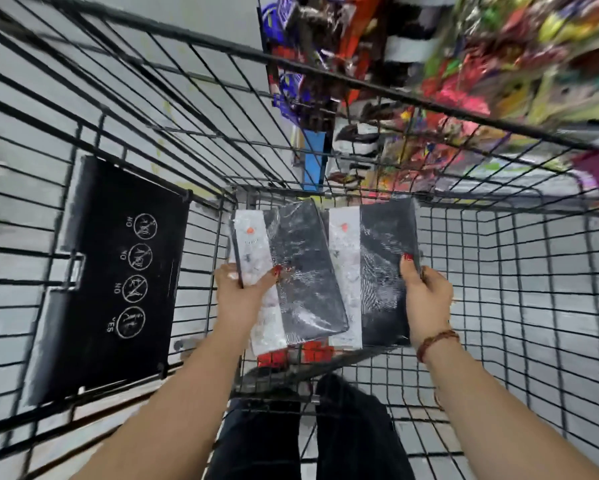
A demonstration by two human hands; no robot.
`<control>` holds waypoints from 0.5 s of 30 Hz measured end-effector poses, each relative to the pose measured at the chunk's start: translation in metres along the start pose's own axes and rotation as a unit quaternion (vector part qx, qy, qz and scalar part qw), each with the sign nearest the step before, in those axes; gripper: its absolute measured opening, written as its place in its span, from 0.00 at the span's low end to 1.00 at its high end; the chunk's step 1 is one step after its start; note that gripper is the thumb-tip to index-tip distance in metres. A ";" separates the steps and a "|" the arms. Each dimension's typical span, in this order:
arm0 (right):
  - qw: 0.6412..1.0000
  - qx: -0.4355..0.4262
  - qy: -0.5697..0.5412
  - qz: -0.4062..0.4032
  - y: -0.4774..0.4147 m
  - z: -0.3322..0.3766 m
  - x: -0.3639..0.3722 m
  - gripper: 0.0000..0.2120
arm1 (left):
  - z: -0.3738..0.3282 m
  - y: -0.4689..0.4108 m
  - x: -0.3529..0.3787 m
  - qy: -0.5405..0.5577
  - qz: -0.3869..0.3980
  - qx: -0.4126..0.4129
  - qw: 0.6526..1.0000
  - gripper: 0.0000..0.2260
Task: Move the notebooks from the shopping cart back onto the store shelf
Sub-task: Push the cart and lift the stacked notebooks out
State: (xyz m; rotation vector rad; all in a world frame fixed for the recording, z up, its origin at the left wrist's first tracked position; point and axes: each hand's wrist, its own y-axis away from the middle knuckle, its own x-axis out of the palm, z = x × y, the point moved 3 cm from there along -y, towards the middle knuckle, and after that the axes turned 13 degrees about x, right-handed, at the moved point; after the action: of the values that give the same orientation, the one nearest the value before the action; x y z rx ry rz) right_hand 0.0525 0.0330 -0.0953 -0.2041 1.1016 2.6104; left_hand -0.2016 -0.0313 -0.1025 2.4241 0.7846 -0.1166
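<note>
while the left hand (242, 292) pinches the left notebook (305, 271) at its left edge, thumb on the cover and fingers curled beneath (mostly hidden), the right hand (426, 299) pinches the right notebook (381, 271) at its right edge the same way. both plastic-wrapped books are held side by side over the wire shopping cart (464, 199). the blurred store shelf (481, 57) stands beyond the cart's right side. a black flap (118, 271) with printed symbols lies at left.

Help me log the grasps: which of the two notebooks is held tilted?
The left notebook, gripped by the left hand; the right notebook in the right hand sits straighter.
</note>
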 end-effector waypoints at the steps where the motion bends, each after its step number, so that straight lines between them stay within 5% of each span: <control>1: 1.000 -0.001 -0.002 -0.004 0.009 0.007 -0.003 0.19 | -0.007 0.007 -0.002 0.008 0.001 0.019 1.000 0.20; 15: 0.977 -0.014 -0.195 -0.088 0.161 0.047 -0.067 0.20 | -0.121 0.122 -0.054 0.066 0.139 0.173 0.973 0.22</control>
State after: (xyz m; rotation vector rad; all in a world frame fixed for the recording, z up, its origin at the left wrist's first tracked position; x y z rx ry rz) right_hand 0.0626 -0.0545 0.0626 0.1905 0.8671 2.3708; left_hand -0.1886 -0.0714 0.0727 2.8720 0.5041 0.0192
